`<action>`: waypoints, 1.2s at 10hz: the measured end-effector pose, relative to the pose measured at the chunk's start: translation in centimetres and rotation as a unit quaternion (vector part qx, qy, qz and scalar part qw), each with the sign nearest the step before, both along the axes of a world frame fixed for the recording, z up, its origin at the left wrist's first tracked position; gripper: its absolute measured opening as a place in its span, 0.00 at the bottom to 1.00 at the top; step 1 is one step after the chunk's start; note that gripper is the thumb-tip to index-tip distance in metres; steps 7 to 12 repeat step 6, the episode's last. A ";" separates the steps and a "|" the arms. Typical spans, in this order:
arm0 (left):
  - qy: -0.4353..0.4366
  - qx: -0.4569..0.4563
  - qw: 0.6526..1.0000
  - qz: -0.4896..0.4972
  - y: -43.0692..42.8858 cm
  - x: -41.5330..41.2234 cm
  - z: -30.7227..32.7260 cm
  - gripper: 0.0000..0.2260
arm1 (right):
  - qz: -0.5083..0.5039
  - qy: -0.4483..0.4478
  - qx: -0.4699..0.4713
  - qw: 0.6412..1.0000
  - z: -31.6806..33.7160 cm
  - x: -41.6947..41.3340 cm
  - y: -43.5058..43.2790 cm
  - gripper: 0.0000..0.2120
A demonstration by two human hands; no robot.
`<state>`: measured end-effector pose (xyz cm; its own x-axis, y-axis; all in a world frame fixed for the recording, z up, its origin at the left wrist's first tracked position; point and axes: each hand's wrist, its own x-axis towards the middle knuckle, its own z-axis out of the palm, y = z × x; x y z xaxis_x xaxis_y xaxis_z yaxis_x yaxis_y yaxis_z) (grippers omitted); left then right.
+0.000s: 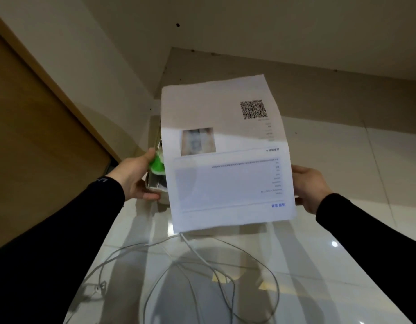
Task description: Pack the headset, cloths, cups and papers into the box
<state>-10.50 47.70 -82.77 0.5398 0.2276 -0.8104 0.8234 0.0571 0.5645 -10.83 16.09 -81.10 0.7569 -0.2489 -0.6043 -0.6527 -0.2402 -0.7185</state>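
Note:
A white printed paper (pixel 225 155) with a QR code, a small picture and blue text is held up flat in the middle of the view. My right hand (pixel 310 188) pinches its right edge. My left hand (pixel 137 176) is at the paper's left edge, closed around a bundle that shows something green (pixel 158 163) and a pale, shiny wrapped thing (pixel 155 182); what the bundle is cannot be told. The sheet hides whatever lies behind and under it, including any box, headset or cups.
A glossy white tiled floor (pixel 307 265) lies below, with loops of thin white cable (pixel 202 260) spread on it. A brown wooden door (pixel 34 127) stands at the left. Beige walls meet in a corner behind the paper.

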 end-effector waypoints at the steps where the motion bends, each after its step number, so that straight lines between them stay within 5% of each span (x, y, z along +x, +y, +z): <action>1: -0.060 0.005 0.996 0.072 0.0 1.5 -0.5 0.16 | -0.077 -0.017 0.024 0.997 -1.4 2.6 0.1 0.14; 3: -0.167 -0.102 0.949 0.246 -0.4 4.6 -1.0 0.08 | -0.159 -0.039 0.082 0.983 -2.7 6.9 1.7 0.13; 4: -0.168 -0.143 0.939 0.263 -0.5 5.4 -1.1 0.14 | -0.157 -0.038 0.098 0.982 -2.6 8.1 2.1 0.14; 5: -0.164 -0.129 0.950 0.231 -0.9 4.9 -0.8 0.15 | -0.131 -0.026 0.087 0.987 -1.5 7.4 2.1 0.14; 6: -0.168 -0.004 0.965 0.201 -1.1 4.5 1.7 0.08 | -0.138 0.004 0.096 0.986 0.9 6.8 1.1 0.18; 12: -0.168 -0.004 0.965 0.201 -1.1 4.5 1.7 0.08 | -0.138 0.004 0.096 0.986 0.9 6.8 1.1 0.18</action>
